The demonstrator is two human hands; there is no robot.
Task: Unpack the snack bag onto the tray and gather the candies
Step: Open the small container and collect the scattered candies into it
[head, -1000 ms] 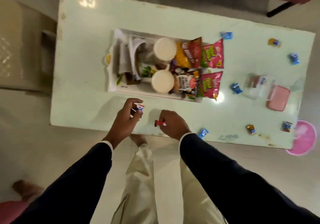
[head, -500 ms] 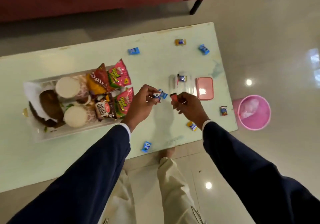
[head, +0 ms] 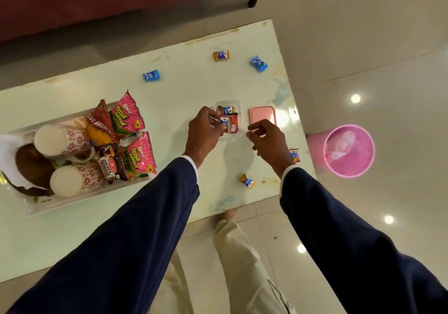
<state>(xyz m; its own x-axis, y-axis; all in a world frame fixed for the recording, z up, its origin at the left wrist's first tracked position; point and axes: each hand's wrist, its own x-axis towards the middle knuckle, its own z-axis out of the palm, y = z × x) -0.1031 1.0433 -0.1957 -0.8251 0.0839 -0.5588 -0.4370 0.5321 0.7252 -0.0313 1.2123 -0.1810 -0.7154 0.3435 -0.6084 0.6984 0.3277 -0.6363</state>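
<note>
A small clear container (head: 230,138) stands on the pale table and holds a few wrapped candies, one of them red (head: 234,122). My left hand (head: 204,133) hovers at its left rim and pinches a blue-and-white candy (head: 224,121) over it. My right hand (head: 266,138) floats just right of the container, fingers loosely apart and empty. Loose candies lie around: blue (head: 151,75), yellow (head: 220,55), blue (head: 259,63), red-blue (head: 294,155) and yellow (head: 246,181). The white tray (head: 72,198) at left carries snack packets (head: 127,117) and two paper cups (head: 60,139).
A pink lid (head: 263,116) lies beside the container, partly behind my right hand. On the floor off the table's right end stands a pink bin (head: 349,150). A red sofa (head: 72,1) runs along the far side.
Both hands moved right to the clear container. The red candy left my right hand and now lies in the container. My left hand still holds its candy.
</note>
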